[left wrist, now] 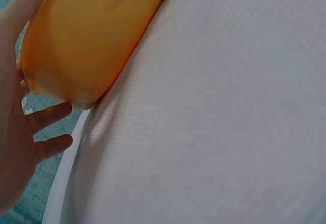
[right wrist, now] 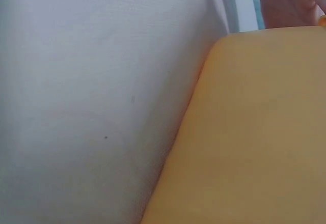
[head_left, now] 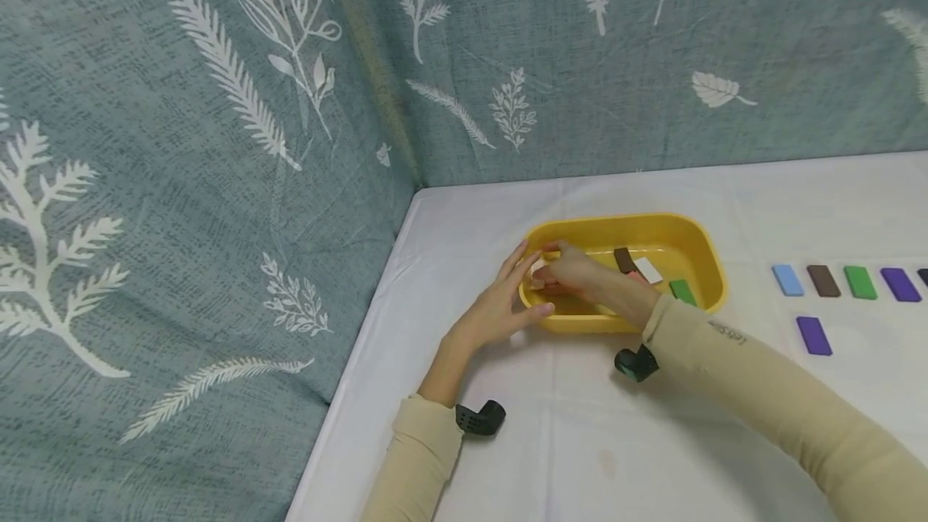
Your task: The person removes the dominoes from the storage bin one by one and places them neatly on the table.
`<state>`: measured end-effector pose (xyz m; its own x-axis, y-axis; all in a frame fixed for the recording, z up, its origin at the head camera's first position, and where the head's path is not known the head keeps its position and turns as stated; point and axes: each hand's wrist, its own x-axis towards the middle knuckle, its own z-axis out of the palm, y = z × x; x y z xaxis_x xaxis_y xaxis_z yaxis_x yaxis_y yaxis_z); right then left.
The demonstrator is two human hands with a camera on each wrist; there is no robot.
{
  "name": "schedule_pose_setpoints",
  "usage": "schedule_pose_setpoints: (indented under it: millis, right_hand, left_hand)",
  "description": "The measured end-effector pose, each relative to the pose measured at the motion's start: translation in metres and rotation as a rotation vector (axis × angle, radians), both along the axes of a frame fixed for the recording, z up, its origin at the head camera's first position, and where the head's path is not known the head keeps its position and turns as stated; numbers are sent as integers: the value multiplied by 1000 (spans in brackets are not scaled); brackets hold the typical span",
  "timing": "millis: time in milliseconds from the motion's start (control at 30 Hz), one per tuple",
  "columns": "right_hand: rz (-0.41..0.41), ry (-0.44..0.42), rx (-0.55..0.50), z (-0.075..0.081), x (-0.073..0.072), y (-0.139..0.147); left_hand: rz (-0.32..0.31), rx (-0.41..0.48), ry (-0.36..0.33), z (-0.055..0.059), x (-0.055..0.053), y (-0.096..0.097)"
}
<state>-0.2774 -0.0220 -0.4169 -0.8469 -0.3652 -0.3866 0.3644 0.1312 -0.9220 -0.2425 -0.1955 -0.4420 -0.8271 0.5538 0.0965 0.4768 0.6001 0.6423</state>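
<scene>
A yellow plastic bin (head_left: pixel 670 224) stands on the white-covered table. My left hand (head_left: pixel 493 312) is at its left end, fingers spread along the rim and thumb by the near edge. In the left wrist view, two fingers (left wrist: pixel 53 145) of that hand stick out straight, away from the bin wall (left wrist: pixel 97 35). My right hand (head_left: pixel 573 272) reaches inside the bin to its left end. Its bent fingertips pinch a pale tile (head_left: pixel 537 273), partly hidden. Also in the bin are a dark brown tile (head_left: pixel 623 259), a white tile (head_left: pixel 648 270), a reddish tile (head_left: pixel 636 276) and a green tile (head_left: pixel 682 291).
Right of the bin lies a row of tiles: light blue (head_left: pixel 787 280), brown (head_left: pixel 823 281), green (head_left: pixel 860 283), purple (head_left: pixel 901 284) and a black one cut by the frame edge. Another purple tile (head_left: pixel 814 336) lies nearer. Leaf-patterned curtains (head_left: pixel 507 39) hang behind and left.
</scene>
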Motion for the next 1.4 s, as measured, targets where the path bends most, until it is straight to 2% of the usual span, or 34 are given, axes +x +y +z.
schedule_pose_setpoints:
  millis: [100,300,567,1000,1233,1400]
  right_hand:
    - [13,-7,-21,0,0,1]
    - [30,8,14,-2,2,3]
    - [11,97,103,-2,4,16]
    - [-39,178,44,3,12,66]
    - [0,205,104,17,27,102]
    - [-1,217,114,22,32,121]
  left_hand:
    - [-1,3,-3,0,0,0]
    - [4,11,-5,1,0,0]
    - [9,-8,13,0,2,1]
    - [15,-8,12,0,2,0]
    - [11,-1,21,2,3,0]
    - [10,-6,31,0,3,-1]
